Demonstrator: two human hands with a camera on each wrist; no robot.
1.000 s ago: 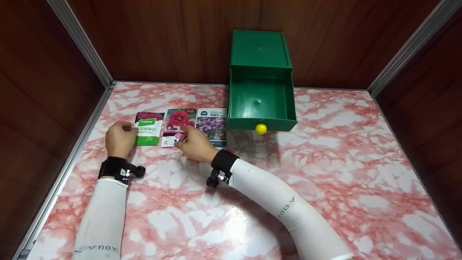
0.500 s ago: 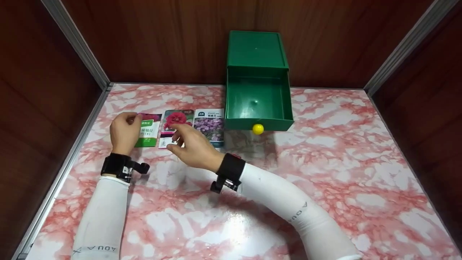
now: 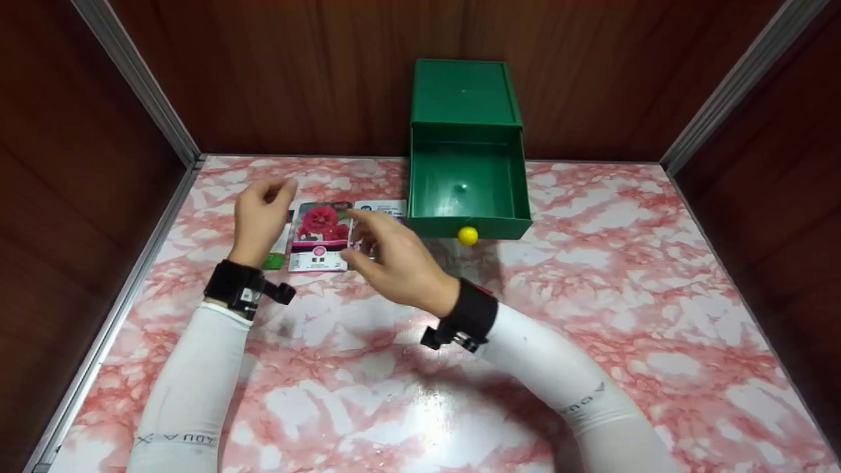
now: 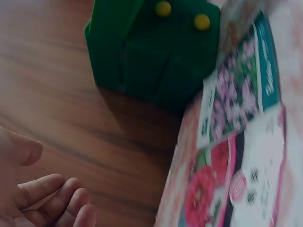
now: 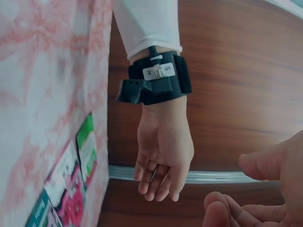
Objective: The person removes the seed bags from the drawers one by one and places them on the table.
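a marbled pink and white table (image 3: 591, 315) is seen from above, walled in by dark wood panels. a green drawer box (image 3: 465, 92) stands at the back, its drawer (image 3: 468, 190) pulled open and bare inside, with a yellow knob (image 3: 468, 235) on its front.

three seed packets are laid flat in a row just left of the drawer. the red flower packet (image 3: 318, 235) in the middle is fully seen. the green packet (image 3: 276, 253) to its left is mostly hidden behind the left hand (image 3: 259, 217). the purple flower packet (image 3: 384, 209) on the right is largely covered by the right hand (image 3: 394, 256).

the left hand is raised above the table with fingers loose and relaxed, nothing held. the right hand is lifted over the purple flower packet with fingers loosely bent; nothing is seen gripped in it, and from the right wrist view the fingertips (image 5: 222, 210) are curled around empty air.

in judgement, a flat packet may be hard to lift off a smooth top: it could be pushed along rather than picked up, or be slid under its neighbour, since the three lie so close. a packet carried to the drawer could be caught on the drawer's front wall.
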